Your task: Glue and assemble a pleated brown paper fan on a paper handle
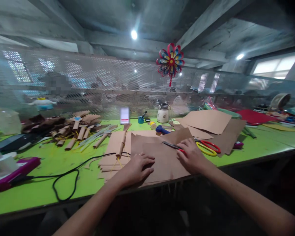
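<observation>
Brown kraft paper sheets (159, 160) lie at the near edge of the green table. My left hand (139, 167) rests on their left side, fingers stretched out over the paper and holding nothing. On the right side of the sheets, my right hand (190, 155) has its fingers closed round a dark-bladed tool with a red handle (170, 145). Its blade points left above the paper; most of the handle is hidden, so its exact kind is unclear. Scissors with red and yellow handles (207, 147) lie just right of that hand.
Rolled paper tubes with yellow strings (81, 132) are heaped at left. A black cable (76, 170) crosses the table near a purple power strip (24, 168). Behind stand a phone (125, 116), a blue jar (141, 120) and a white kettle-like pot (163, 114). More brown paper (211, 121) lies right.
</observation>
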Available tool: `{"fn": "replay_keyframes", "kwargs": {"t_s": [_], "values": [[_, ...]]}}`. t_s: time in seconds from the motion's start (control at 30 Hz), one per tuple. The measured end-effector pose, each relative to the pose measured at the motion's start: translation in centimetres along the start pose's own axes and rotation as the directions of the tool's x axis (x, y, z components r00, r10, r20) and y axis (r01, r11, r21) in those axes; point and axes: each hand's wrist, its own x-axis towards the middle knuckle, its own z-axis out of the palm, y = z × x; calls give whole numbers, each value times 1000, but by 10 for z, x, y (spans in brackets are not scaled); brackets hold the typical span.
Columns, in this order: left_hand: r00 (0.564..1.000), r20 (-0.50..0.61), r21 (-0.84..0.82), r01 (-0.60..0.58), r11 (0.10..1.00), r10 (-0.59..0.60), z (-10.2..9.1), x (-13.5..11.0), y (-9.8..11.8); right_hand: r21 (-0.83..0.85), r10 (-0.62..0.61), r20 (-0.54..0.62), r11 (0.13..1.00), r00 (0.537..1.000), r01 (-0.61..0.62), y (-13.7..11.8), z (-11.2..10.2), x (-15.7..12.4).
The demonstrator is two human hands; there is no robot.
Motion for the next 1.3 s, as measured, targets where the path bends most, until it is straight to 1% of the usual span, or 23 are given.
{"fn": "replay_keyframes", "kwargs": {"t_s": [0.1, 0.17, 0.3, 0.37, 0.43, 0.5, 0.6, 0.7, 0.77, 0.8, 0.83, 0.93, 1.0, 1.03, 1.07, 1.1, 1.13, 1.17, 1.2, 1.27, 1.3], "values": [[998, -57, -13, 41, 999, -41, 4, -2, -3, 106, -169, 110, 982, 979, 157, -24, 1, 18], [993, -85, -22, 77, 997, -78, 6, -3, -7, 145, -226, 164, 968, 960, 203, -36, 5, 31], [990, -94, -34, 103, 994, -106, 8, -3, -10, 144, -224, 225, 970, 948, 195, -43, 14, 65], [989, -97, -35, 108, 993, -111, 7, -3, -10, 141, -234, 306, 970, 923, 199, -41, 18, 87], [989, -100, -34, 109, 993, -112, 7, -3, -8, 143, -249, 425, 968, 870, 207, -39, 21, 109], [989, -98, -36, 104, 994, -107, 6, -4, -6, 143, -251, 535, 968, 807, 206, -38, 24, 129], [990, -108, -42, 90, 995, -94, 6, -5, -5, 152, -248, 659, 968, 710, 197, -39, 27, 149], [989, -125, -48, 79, 996, -85, 6, -5, -5, 187, -268, 738, 963, 619, 194, -38, 30, 160], [989, -123, -58, 79, 995, -85, 6, -5, -5, 216, -291, 753, 957, 590, 196, -35, 31, 164], [989, -121, -65, 79, 995, -86, 6, -5, -5, 230, -304, 748, 953, 591, 198, -34, 31, 164], [989, -121, -69, 77, 995, -85, 7, -5, -4, 245, -318, 734, 948, 600, 202, -32, 30, 164], [990, -125, -72, 61, 996, -69, 7, -5, -1, 287, -357, 660, 933, 661, 217, -28, 22, 160], [980, -184, -94, 58, 994, -74, 7, -6, -1, 306, -373, 596, 924, 712, 228, -28, 12, 153], [963, -252, -115, 69, 991, -97, 6, -6, -2, 311, -377, 560, 921, 738, 234, -29, 6, 149], [929, -344, -140, 93, 986, -136, 4, -6, -4, 310, -378, 523, 919, 764, 242, -31, -1, 145], [877, -445, -165, 120, 979, -182, 1, -5, -6, 304, -376, 483, 919, 791, 251, -33, -9, 140], [815, -536, -187, 142, 972, -222, -3, -3, -8, 293, -373, 438, 920, 818, 262, -36, -18, 136], [757, -604, -204, 158, 966, -251, -9, 0, -10, 276, -368, 389, 921, 845, 274, -39, -27, 132], [720, -646, -211, 152, 966, -254, -15, 4, -11, 255, -362, 332, 923, 871, 287, -42, -37, 128], [713, -665, -222, 96, 970, -223, -32, 15, -9, 206, -356, 207, 927, 912, 315, -49, -61, 120], [710, -676, -224, 61, 973, -200, -40, 20, -5, 182, -353, 143, 927, 924, 326, -52, -73, 116]]}}
